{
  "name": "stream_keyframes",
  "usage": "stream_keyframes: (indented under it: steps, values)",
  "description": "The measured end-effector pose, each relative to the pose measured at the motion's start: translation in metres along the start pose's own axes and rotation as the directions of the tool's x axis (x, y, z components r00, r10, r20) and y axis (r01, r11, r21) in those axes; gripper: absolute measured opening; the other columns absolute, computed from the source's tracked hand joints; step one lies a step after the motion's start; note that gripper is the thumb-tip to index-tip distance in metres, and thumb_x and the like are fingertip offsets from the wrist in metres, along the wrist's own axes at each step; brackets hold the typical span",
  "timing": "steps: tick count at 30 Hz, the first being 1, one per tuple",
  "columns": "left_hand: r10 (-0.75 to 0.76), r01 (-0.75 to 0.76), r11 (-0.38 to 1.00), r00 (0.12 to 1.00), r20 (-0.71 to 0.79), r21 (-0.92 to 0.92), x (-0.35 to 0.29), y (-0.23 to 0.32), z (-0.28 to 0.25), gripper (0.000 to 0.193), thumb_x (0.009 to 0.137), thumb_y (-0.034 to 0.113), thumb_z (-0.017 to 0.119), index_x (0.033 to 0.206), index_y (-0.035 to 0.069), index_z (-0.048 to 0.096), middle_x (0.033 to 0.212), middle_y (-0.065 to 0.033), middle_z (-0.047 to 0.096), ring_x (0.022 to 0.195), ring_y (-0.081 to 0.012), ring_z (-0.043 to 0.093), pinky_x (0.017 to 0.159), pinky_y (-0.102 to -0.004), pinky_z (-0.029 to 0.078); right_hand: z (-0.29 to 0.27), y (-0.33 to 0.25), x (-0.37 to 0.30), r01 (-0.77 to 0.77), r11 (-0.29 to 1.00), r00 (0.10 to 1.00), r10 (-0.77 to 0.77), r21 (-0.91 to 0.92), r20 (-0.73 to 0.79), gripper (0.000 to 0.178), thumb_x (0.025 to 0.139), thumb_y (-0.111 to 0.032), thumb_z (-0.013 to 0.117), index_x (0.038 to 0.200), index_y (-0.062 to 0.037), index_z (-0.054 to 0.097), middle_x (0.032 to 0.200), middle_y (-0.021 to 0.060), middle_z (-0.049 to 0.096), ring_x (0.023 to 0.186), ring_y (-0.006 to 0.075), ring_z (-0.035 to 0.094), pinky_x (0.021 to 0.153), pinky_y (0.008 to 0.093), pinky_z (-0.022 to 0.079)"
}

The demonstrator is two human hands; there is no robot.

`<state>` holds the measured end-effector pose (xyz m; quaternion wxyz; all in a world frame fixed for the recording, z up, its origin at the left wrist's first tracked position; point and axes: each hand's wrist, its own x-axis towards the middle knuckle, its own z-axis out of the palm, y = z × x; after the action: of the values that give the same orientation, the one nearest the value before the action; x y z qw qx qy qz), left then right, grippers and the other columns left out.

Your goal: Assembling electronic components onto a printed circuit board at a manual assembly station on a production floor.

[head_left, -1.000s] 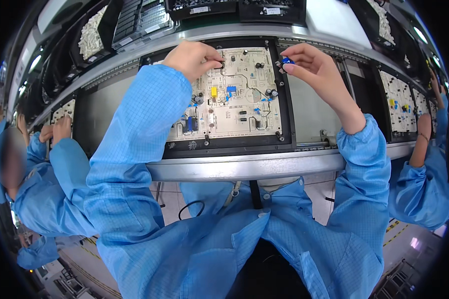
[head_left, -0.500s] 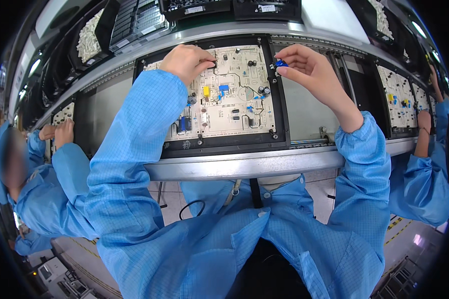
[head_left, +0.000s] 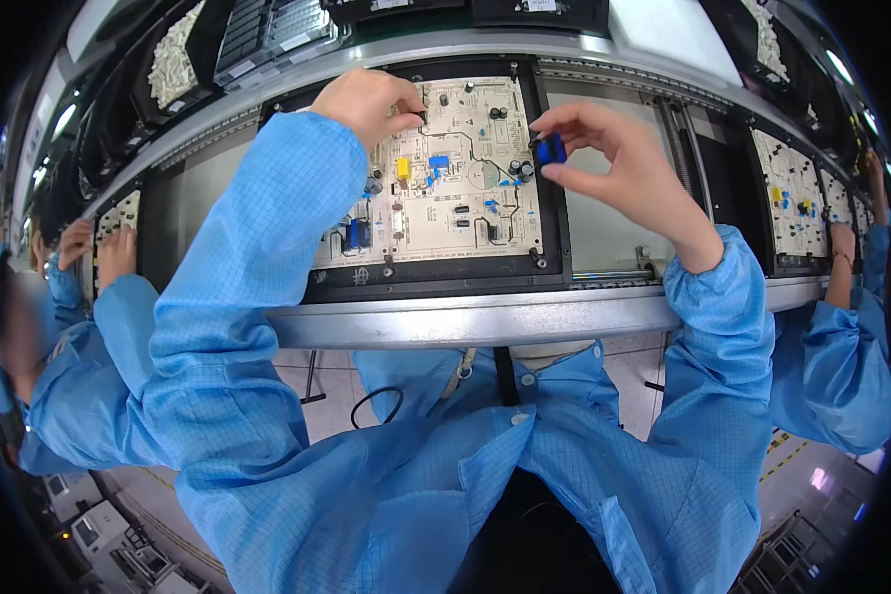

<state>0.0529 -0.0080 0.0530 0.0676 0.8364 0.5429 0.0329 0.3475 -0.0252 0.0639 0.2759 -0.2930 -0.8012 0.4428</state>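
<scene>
The circuit board (head_left: 431, 228) already carries many parts; the blue block (head_left: 552, 148) is off it, held by the right hand (head_left: 619, 163) near the frame's (head_left: 553, 223) right edge. The left hand (head_left: 358, 104), fingers narrowed at a small dark part (head_left: 422, 116), hides the board's upper-left corner; its grip I cannot tell. A bin of white pieces (head_left: 173, 67) stands beyond.

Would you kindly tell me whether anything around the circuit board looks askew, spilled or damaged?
Nothing stands out: the circuit board lies within its black frame, the right hand holds a blue component, and no spill shows. The left hand and sleeve hide part of the board, and fine damage would be too small to tell.
</scene>
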Motion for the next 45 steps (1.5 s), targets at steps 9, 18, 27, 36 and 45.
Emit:
stream_keyframes:
  steps: [9, 18, 27, 36, 45]
  values:
    - [-0.159, 0.161, 0.987, 0.984, 0.08, -0.014, 0.056, 0.012, -0.071, 0.027, 0.088, 0.025, 0.063, 0.11, 0.009, 0.066, 0.093, -0.0079, 0.067, 0.087, -0.0161, 0.064, 0.08, -0.028, 0.051, 0.008, -0.011, -0.003, 0.246, 0.944, 0.969, -0.237, -0.219, 0.067, 0.037, 0.066, 0.005, 0.071, 0.101, -0.003, 0.063, 0.096, 0.0078, 0.06, 0.086, 0.0206, 0.058, 0.077, 0.0298, 0.048]
    - [-0.172, 0.168, 0.985, 0.915, -0.365, -0.043, 0.18, -0.111, 0.004, 0.033, 0.075, 0.039, 0.07, 0.091, 0.01, 0.071, 0.082, -0.0124, 0.069, 0.078, -0.0253, 0.067, 0.074, -0.0361, 0.052, 0.005, -0.007, -0.008, 0.099, 0.97, 0.987, -0.124, -0.223, -0.101, 0.037, 0.065, 0.003, 0.075, 0.099, -0.004, 0.063, 0.093, 0.0071, 0.058, 0.083, 0.0187, 0.057, 0.075, 0.0291, 0.048]
    - [-0.156, 0.157, 0.977, 0.988, -0.021, 0.142, 0.179, -0.145, -0.041, 0.032, 0.07, 0.039, 0.076, 0.091, 0.015, 0.074, 0.088, -0.0123, 0.07, 0.084, -0.027, 0.067, 0.077, -0.0373, 0.052, 0.02, -0.022, 0.01, 0.253, 0.934, 0.961, -0.272, -0.254, -0.042, 0.036, 0.064, 0.005, 0.075, 0.097, -0.0042, 0.064, 0.094, 0.0072, 0.059, 0.086, 0.0192, 0.059, 0.076, 0.0278, 0.05]
    - [-0.393, 0.454, 0.884, 0.851, -0.348, 0.111, 0.171, -0.053, -0.048, 0.016, 0.073, 0.014, 0.067, 0.087, 0.008, 0.071, 0.096, -0.021, 0.066, 0.096, -0.0336, 0.064, 0.084, -0.0421, 0.051, 0.015, -0.013, 0.004, 0.167, 0.966, 0.98, -0.184, -0.198, -0.073, 0.037, 0.065, 0.002, 0.076, 0.1, -0.0034, 0.064, 0.094, 0.0075, 0.064, 0.084, 0.0186, 0.06, 0.077, 0.0285, 0.049]
    - [0.194, -0.273, 0.894, 0.951, -0.241, -0.357, 0.162, -0.164, -0.058, 0.017, 0.064, 0.013, 0.072, 0.081, 0.012, 0.074, 0.073, -0.0081, 0.069, 0.071, -0.0224, 0.069, 0.069, -0.0305, 0.054, 0.053, -0.017, 0.007, 0.063, 0.979, 0.997, -0.052, -0.193, 0.057, 0.036, 0.065, -0.002, 0.078, 0.1, -0.0026, 0.066, 0.093, 0.0087, 0.065, 0.084, 0.0183, 0.062, 0.079, 0.03, 0.048]
